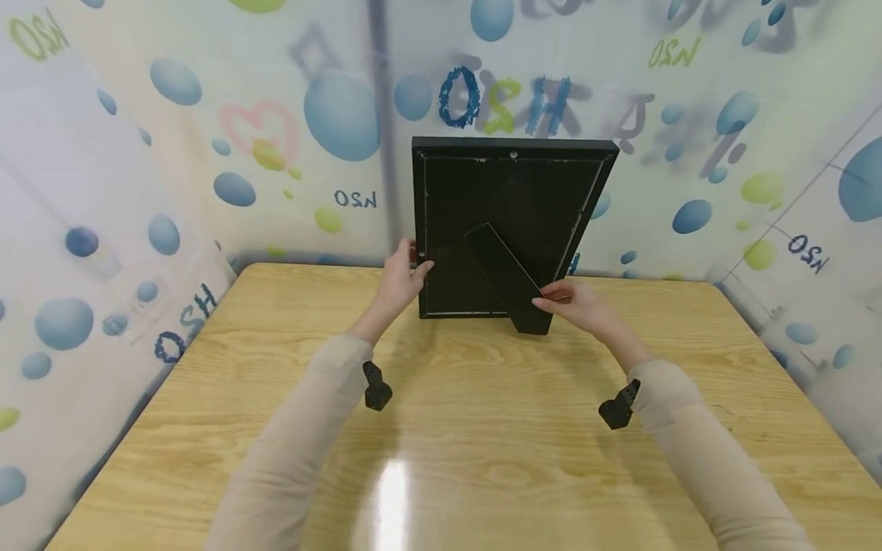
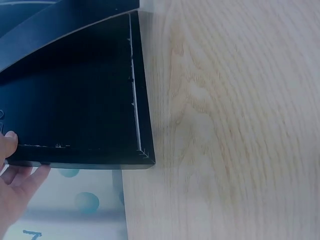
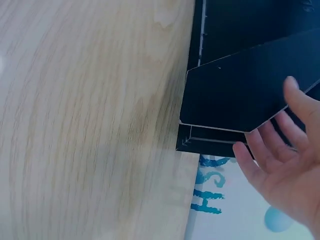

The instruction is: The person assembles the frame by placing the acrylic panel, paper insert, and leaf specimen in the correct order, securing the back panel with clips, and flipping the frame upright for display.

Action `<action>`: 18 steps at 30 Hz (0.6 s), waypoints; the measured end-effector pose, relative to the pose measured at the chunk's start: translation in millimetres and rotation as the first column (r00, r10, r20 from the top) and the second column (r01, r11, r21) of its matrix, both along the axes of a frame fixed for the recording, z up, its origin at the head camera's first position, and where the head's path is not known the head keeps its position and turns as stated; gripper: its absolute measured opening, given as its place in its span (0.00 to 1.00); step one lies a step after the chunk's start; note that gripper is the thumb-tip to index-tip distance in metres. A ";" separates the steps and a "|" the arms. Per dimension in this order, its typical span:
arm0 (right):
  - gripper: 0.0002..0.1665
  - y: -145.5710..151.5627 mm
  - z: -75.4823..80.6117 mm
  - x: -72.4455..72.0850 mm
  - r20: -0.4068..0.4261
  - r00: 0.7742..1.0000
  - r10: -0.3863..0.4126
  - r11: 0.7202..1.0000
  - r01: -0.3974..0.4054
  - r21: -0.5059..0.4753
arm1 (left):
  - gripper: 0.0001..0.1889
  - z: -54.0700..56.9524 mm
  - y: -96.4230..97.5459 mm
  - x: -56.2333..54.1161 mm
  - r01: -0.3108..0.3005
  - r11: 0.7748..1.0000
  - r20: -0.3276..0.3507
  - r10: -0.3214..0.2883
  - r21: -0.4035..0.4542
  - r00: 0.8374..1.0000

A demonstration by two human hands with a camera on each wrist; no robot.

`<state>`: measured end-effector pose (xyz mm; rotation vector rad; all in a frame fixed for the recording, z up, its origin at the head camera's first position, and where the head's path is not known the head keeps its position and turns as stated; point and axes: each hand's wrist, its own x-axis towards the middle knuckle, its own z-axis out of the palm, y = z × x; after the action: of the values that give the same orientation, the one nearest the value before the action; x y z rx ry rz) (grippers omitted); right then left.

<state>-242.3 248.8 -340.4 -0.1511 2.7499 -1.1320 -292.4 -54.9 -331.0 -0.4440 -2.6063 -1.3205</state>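
Observation:
A black picture frame [image 1: 455, 199] stands upright near the back of the table, its backing side toward me. My left hand [image 1: 402, 277] grips its left edge, thumb on the backing and fingers round the outer side; the left wrist view shows this hand [image 2: 17, 187] at the frame's border [image 2: 90, 165]. A black easel leg [image 1: 506, 275] slants down across the back, its wide foot at the lower right. My right hand [image 1: 575, 304] pinches the leg's right edge near the foot. In the right wrist view the thumb lies on the leg's [image 3: 240, 92] face, fingers behind it.
The wooden table [image 1: 482, 436] has a light grain and a bright glare spot near its front. Behind it hangs a printed backdrop [image 1: 344, 115] with blue and green spots and letters. A small black device [image 1: 375, 386] sits at the left cuff, another device [image 1: 619, 405] at the right.

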 end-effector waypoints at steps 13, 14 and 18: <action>0.20 3.7 -1.2 15.2 0.108 0.961 0.254 0.966 -0.247 -0.075 | 0.21 -6.3 -5.3 27.3 0.058 0.985 -0.144 -0.081 -0.162 0.986; 0.20 4.5 -1.7 15.9 0.126 0.955 0.269 0.962 -0.260 -0.083 | 0.21 -6.2 -5.6 29.6 0.063 0.981 -0.169 -0.095 -0.184 0.981; 0.19 6.4 -3.7 18.6 0.161 0.939 0.305 0.951 -0.290 -0.109 | 0.25 -6.4 -7.2 35.0 0.070 0.966 -0.233 -0.130 -0.249 0.964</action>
<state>-223.7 255.2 -344.0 -0.4405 2.4225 -1.1170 -257.4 -62.0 -337.3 -0.7378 -2.5643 -0.9090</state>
